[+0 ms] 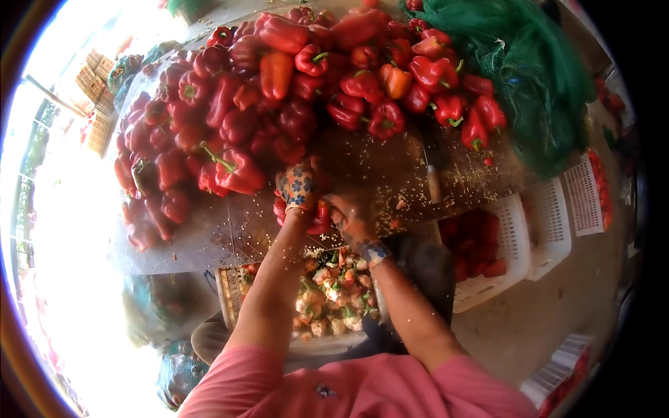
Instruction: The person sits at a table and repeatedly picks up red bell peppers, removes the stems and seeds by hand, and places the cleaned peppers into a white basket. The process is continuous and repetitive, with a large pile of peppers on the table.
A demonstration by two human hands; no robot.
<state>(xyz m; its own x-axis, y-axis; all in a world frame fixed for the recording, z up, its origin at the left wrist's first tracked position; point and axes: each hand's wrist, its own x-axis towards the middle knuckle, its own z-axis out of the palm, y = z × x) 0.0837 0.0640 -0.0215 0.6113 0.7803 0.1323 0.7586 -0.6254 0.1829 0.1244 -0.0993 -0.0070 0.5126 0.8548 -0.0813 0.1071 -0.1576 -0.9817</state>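
My left hand [297,187], in a flower-patterned glove, is over red bell peppers at the near side of the table. My right hand [355,222], gloved too and blurred, is just right of it, beside a red bell pepper piece [320,218] that lies between the two hands. Whether either hand grips the pepper is hard to tell. A large heap of red bell peppers [282,34] covers the far and left parts of the table [209,245]. A knife with a wooden handle [434,184] rests right of my hands among scattered seeds.
Below my hands stands a crate [227,295] of pepper cores and stems. A white plastic crate [515,245] with red peppers stands at the right, other crates beyond it. Green netting [543,78] lies at the table's far right. Filled mesh sacks [180,371] are at lower left.
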